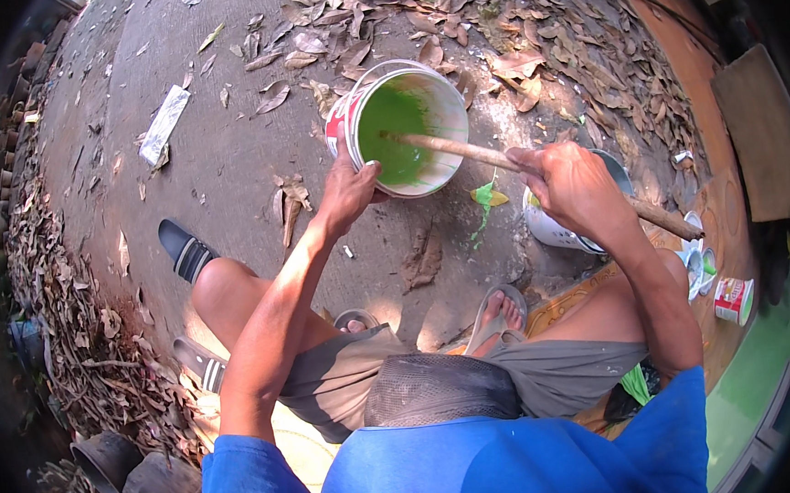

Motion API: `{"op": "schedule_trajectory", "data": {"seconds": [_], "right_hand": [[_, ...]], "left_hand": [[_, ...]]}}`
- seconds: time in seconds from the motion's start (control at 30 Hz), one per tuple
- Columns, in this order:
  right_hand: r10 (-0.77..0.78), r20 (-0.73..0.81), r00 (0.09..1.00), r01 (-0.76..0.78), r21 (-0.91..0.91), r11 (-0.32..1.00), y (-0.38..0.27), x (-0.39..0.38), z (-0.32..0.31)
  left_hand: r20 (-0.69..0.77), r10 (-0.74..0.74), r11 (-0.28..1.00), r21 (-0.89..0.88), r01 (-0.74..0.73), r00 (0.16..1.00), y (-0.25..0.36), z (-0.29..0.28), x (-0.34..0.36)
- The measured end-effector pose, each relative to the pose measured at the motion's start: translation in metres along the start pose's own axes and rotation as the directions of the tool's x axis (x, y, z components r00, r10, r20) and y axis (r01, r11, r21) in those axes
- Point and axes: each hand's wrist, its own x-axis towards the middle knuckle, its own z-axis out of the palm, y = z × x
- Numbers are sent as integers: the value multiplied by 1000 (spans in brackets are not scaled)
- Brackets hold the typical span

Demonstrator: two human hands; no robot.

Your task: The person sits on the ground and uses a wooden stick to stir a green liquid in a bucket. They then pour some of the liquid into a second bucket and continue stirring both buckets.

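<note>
I'm mixing green paint: left hand (pixel 351 184) grips the pail (pixel 409 126) rim, right hand (pixel 574 184) shut on stick (pixel 462 150) w/ tip in pail; next, I think, stir round.

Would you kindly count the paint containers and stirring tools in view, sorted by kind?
Buckets: 2, the green paint bucket and the white bucket
Small cans: 2, the red-and-white can and the open can
Wooden stick: 1
Total: 5
</note>
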Motion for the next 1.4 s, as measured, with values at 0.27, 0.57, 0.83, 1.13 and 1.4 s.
{"op": "schedule_trajectory", "data": {"seconds": [0.27,0.57,0.83,1.13,1.4], "right_hand": [[67,213,975,-70,6,998,9,-15,-1],[102,9,995,-101,-21,995,23,-1,4],[-1,128,992,-7,58,998,14,-9,0],[122,143,982,-127,23,992,35,1,0],[62,227,972,-86,96,992,36,2,-1]], "left_hand": [[-9,-39,999,23,39,999,11,3,-3],[51,-8,999,-48,10,999,10,-3,-1],[96,-30,989,-139,43,995,13,-2,-1],[102,-18,991,-129,31,995,11,-4,2],[128,-31,988,-144,50,991,16,-2,0]]}}
